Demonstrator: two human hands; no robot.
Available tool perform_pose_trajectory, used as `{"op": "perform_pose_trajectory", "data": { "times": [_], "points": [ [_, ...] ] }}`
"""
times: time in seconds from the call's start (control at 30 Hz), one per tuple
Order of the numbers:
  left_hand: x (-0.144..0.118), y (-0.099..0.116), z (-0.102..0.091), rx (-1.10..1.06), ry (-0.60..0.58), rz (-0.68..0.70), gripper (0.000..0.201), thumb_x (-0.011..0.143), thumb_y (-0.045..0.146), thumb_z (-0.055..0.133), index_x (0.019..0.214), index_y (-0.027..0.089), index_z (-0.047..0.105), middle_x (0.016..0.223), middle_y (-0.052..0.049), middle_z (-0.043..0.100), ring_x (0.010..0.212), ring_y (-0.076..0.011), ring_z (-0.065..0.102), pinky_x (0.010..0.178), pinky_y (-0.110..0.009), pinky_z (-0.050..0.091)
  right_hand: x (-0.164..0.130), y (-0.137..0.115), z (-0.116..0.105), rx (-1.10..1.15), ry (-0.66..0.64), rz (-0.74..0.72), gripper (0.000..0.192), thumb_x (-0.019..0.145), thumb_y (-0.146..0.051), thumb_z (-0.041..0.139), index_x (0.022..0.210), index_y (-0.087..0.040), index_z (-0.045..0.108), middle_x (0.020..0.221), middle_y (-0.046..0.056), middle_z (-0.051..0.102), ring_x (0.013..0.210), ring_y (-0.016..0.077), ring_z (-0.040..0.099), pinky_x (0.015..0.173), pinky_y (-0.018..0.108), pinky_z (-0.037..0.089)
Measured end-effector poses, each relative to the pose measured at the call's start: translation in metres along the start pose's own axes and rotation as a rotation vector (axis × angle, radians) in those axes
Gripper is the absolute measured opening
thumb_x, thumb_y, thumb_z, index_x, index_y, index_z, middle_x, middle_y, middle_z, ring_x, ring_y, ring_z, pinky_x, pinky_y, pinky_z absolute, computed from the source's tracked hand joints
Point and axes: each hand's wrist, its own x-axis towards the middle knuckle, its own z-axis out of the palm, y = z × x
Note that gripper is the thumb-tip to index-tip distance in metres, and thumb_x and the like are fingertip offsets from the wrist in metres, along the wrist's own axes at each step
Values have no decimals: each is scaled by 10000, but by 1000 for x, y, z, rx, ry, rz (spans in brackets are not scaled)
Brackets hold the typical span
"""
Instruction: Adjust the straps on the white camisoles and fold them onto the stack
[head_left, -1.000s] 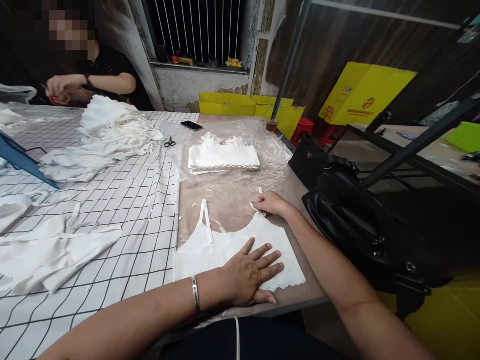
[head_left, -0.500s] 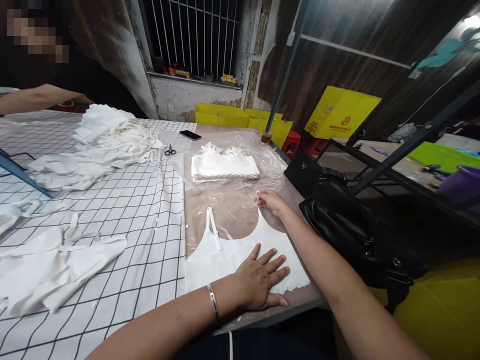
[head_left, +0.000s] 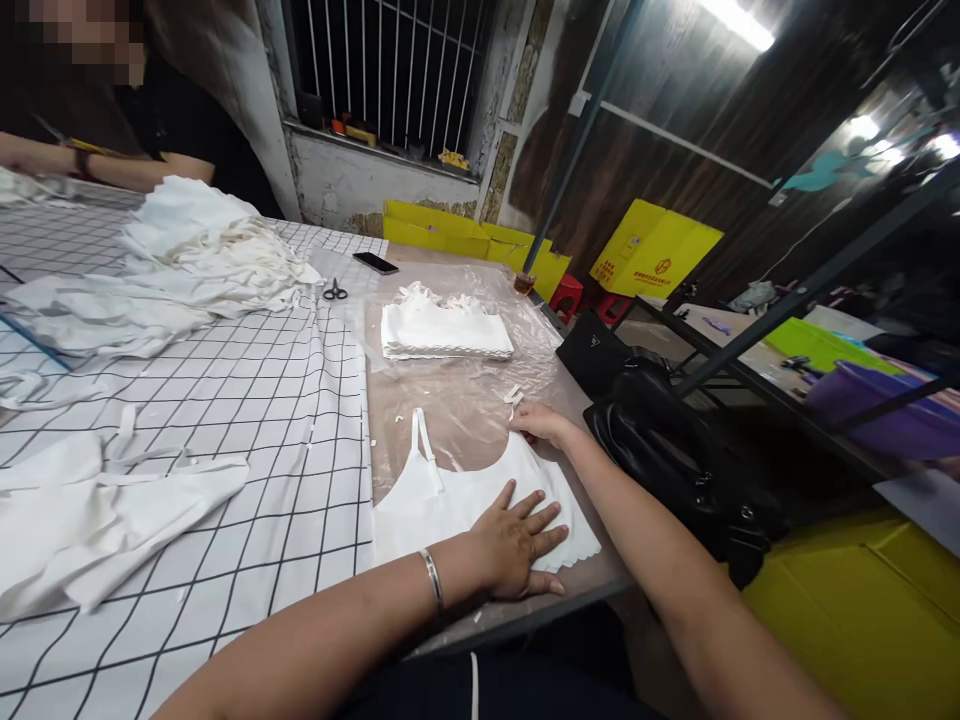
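Observation:
A white camisole top (head_left: 439, 515) with a scalloped hem lies flat on the plastic-covered part of the table. My left hand (head_left: 519, 545) presses on its right half, palm down and fingers spread. At the top right, my right hand (head_left: 543, 424) pinches the base of a thin white shoulder strap (head_left: 514, 398), whose loop pokes out beyond the fingertips. The other strap (head_left: 424, 440) stands up loose on the left side. Farther back rests a neat stack of folded white tops (head_left: 448, 333).
A heap of white garments (head_left: 202, 255) and a loose white top (head_left: 112, 520) lie on the checked cloth (head_left: 300, 520). Small scissors (head_left: 335, 290) and a phone (head_left: 376, 263) are behind. A black bag (head_left: 660, 430) borders the right edge. A co-worker's arm (head_left: 127, 170) is far left.
My right hand has drawn a little closer to me, and the strap loop now shows past its fingers. The left hand stays spread on the top. The co-worker's arm has shifted.

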Motion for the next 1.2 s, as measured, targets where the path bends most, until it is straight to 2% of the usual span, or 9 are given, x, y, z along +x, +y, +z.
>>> {"op": "perform_pose_trajectory", "data": {
  "times": [0.23,0.5,0.6,0.7,0.77,0.83,0.9,0.97,1.2],
  "points": [
    [-5,8,-17,-3,-69,-44,721,923,643,316,1497,206,301,1577,-92,209,1476,-287,92,1157,-591,5,29,-59,-34,287,-13,-60,250,924,-88,448,691,-166,491,548,-27,513,510,83,521,608,209,502],
    [-5,10,-25,-121,-109,-70,715,901,617,417,1474,193,352,1578,-109,201,1475,-299,66,1146,-594,-64,34,-121,-66,305,58,-208,177,904,-132,528,734,-146,574,638,6,567,607,108,545,679,240,497],
    [1,11,-36,-519,56,-166,652,919,641,329,1317,173,551,1470,-139,440,1417,-312,299,1159,-593,14,-15,-99,-64,210,97,-434,119,857,-124,571,818,-158,678,752,15,617,750,122,567,800,252,474],
    [11,13,-54,-1350,341,-299,782,923,679,127,1146,121,627,1253,-185,628,1209,-297,566,1092,-544,334,-83,-42,-54,-101,19,-839,157,799,-205,628,897,-229,748,847,35,622,888,190,572,891,335,453],
    [17,16,-65,-1845,445,-315,699,953,621,193,1062,82,624,1140,-201,668,1108,-293,631,997,-500,458,-121,4,-43,-208,-21,-927,248,797,-207,610,990,-292,740,924,43,612,942,213,561,929,379,433],
    [21,18,-70,-2109,477,-344,443,990,421,345,971,73,618,1041,-179,691,1040,-263,666,972,-452,492,-143,47,-31,-114,116,-881,329,804,-218,607,1111,-311,675,1036,51,595,1007,221,544,964,396,414],
    [25,22,-72,-2208,521,-418,262,976,224,405,906,74,608,975,-159,698,975,-228,690,958,-397,510,-150,79,-20,140,274,-751,350,812,-275,626,1160,-293,600,1053,55,579,988,205,547,923,367,441],
    [27,27,-72,-2239,579,-476,220,966,163,407,911,69,598,963,-157,693,937,-213,700,934,-368,529,-146,96,-11,391,249,-592,367,813,-370,647,1154,-270,556,1011,51,581,914,182,562,810,311,476],
    [35,32,-80,-2237,582,-563,318,990,206,350,1165,9,528,1102,-221,651,969,-230,691,897,-361,549,-134,87,6,371,-394,-386,376,686,-467,776,895,-163,704,818,39,654,785,157,588,717,264,455]
  ]
}}
